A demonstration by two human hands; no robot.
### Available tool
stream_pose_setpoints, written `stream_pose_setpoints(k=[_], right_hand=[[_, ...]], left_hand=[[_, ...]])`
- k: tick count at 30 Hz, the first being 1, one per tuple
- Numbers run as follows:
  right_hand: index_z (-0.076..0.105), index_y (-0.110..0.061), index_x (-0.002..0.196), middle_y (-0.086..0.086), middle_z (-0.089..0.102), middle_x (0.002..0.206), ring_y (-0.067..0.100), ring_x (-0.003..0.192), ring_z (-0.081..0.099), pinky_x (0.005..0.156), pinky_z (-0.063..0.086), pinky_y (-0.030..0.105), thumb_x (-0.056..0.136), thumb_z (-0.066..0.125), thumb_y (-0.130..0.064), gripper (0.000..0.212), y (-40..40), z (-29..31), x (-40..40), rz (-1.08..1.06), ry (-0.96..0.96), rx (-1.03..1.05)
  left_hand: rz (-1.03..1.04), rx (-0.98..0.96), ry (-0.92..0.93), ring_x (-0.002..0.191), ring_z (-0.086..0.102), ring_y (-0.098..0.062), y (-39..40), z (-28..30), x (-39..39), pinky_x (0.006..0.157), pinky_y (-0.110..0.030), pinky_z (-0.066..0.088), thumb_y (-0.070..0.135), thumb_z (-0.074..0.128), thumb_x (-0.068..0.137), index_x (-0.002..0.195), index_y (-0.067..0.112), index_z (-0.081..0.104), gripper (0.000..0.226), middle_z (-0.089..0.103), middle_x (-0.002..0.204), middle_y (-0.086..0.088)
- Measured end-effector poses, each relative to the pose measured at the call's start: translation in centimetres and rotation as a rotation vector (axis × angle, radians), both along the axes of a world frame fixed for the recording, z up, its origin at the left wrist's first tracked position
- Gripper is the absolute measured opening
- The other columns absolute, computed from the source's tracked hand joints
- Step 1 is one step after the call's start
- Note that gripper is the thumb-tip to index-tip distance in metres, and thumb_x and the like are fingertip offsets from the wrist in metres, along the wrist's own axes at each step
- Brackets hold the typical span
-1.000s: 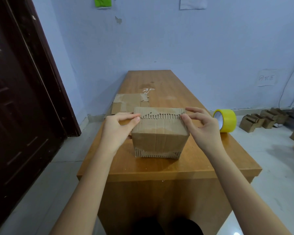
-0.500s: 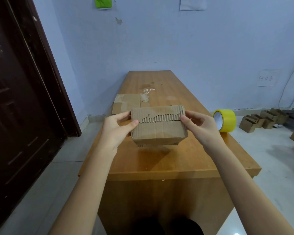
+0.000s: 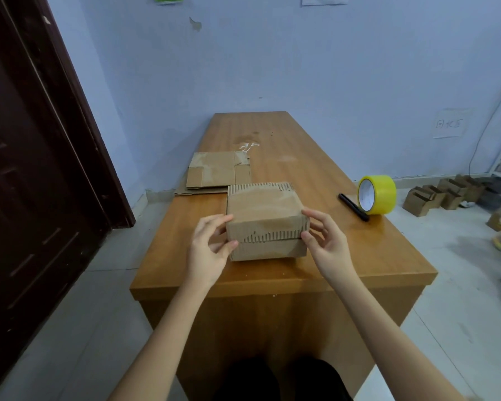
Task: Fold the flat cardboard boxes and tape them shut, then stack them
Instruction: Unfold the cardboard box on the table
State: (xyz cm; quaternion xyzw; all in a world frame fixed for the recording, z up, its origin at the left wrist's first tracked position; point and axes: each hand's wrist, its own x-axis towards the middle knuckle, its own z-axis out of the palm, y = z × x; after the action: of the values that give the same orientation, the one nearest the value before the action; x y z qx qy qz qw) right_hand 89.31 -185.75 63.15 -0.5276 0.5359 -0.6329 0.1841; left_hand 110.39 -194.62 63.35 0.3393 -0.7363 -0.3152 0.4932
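Bare table [image 3: 324,180] lies ahead of the right hand [image 3: 324,244]; a pen [image 3: 354,207] and tape roll [image 3: 377,198] block its right. Flat cardboard [image 3: 219,173] lies ahead of the left hand [image 3: 207,253].

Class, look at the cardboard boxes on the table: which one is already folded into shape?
The folded box held between both hands; the flat cardboard behind it lies unfolded.

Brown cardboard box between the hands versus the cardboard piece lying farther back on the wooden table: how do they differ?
The brown folded cardboard box stands as a closed block; the flat brown cardboard piece lies unfolded, flaps spread. The box sits near the table's front edge, the left hand and right hand at its two sides; nothing touches the flat piece at the left edge, farther back. Both are worn brown corrugated cardboard on the wooden table.
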Motion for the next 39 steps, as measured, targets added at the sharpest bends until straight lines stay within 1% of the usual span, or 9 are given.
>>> stream_pose_setpoints(k=[4,8,11,16,19,21,26,30,39], right_hand=[[0.06,-0.021,0.106,-0.004,0.058,0.124,0.002,0.103,0.058,0.083,0.051,0.017,0.091,0.06,-0.008,0.02,0.1,-0.5,0.2,-0.013,-0.08,0.004],[0.062,-0.019,0.092,-0.007,0.061,0.115,0.009,0.101,0.06,0.076,0.052,0.018,0.091,0.062,-0.019,0.002,-0.7,0.2,0.1,-0.08,-0.078,0.043],[0.06,-0.018,0.091,-0.008,0.061,0.114,0.008,0.101,0.06,0.075,0.053,0.018,0.09,0.063,-0.017,0.003,-1.1,0.4,-0.2,-0.072,-0.077,0.059],[0.052,-0.021,0.122,-0.011,0.057,0.12,0.003,0.107,0.056,0.085,0.048,0.023,0.088,0.065,-0.02,0.036,-1.4,0.7,-1.1,-0.01,-0.165,0.204],[0.05,-0.023,0.118,-0.011,0.057,0.114,0.003,0.103,0.053,0.082,0.044,0.023,0.095,0.051,-0.02,0.023,-1.5,1.1,-0.7,0.077,-0.201,0.303],[0.048,-0.021,0.108,-0.005,0.06,0.111,0.009,0.1,0.056,0.083,0.046,0.029,0.097,0.049,-0.032,0.016,-1.5,1.2,-0.4,0.081,-0.263,0.342],[0.045,-0.027,0.12,0.002,0.061,0.124,0.015,0.108,0.061,0.095,0.05,0.038,0.067,0.068,-0.059,0.067,-1.3,0.9,-1.1,0.113,-0.209,0.391],[0.029,-0.039,0.138,-0.001,0.053,0.134,0.015,0.119,0.056,0.103,0.046,0.042,0.057,0.083,-0.055,0.099,-1.2,0.5,-2.5,0.258,-0.098,0.421],[0.003,-0.035,0.148,-0.006,0.03,0.151,0.01,0.14,0.029,0.117,0.027,0.044,0.061,0.085,-0.044,0.121,-1.6,0.9,-3.4,0.413,0.195,0.474]], left_hand=[[-0.072,0.056,-0.031,0.121,0.046,-0.012,-0.6,-1.1,0.4,0.087,-0.013,0.049,-0.003,0.066,0.081,0.129,0.04,0.039,0.07,0.036,0.139,0.004],[-0.096,-0.014,-0.088,0.121,0.049,-0.017,-1.2,-1.4,0.4,0.086,-0.013,0.049,-0.003,0.065,0.082,0.128,0.03,0.046,0.061,0.046,0.126,0.009],[-0.064,-0.113,-0.117,0.118,0.052,-0.02,-1.6,-1.7,0.4,0.085,-0.013,0.05,-0.003,0.067,0.08,0.129,0.022,0.05,0.057,0.049,0.125,0.003],[-0.048,-0.263,-0.164,0.119,0.049,-0.016,-1.9,-1.8,0.8,0.088,-0.007,0.044,-0.004,0.071,0.077,0.122,0.027,0.055,0.057,0.042,0.13,0.001],[-0.055,-0.281,-0.185,0.124,0.039,-0.003,-1.8,-1.7,1.0,0.091,-0.005,0.042,-0.001,0.072,0.076,0.118,0.033,0.05,0.058,0.029,0.142,0.001],[-0.054,-0.31,-0.218,0.126,0.04,-0.009,-1.8,-1.7,1.1,0.092,-0.015,0.047,0.001,0.073,0.076,0.116,0.034,0.048,0.057,0.023,0.147,0.001],[-0.039,-0.397,-0.284,0.126,0.045,-0.029,-1.5,-1.6,1.3,0.093,-0.045,0.051,0.0,0.075,0.074,0.112,0.025,0.046,0.053,0.032,0.143,-0.006],[-0.006,-0.338,-0.292,0.127,0.04,-0.022,-1.1,-2.1,1.4,0.097,-0.039,0.048,-0.002,0.076,0.072,0.095,0.026,0.041,0.051,0.035,0.137,-0.01],[-0.051,-0.291,-0.351,0.127,0.038,-0.012,-0.6,-3.8,2.3,0.099,-0.021,0.042,0.007,0.075,0.075,0.079,0.026,0.046,0.035,0.032,0.13,0.008]])
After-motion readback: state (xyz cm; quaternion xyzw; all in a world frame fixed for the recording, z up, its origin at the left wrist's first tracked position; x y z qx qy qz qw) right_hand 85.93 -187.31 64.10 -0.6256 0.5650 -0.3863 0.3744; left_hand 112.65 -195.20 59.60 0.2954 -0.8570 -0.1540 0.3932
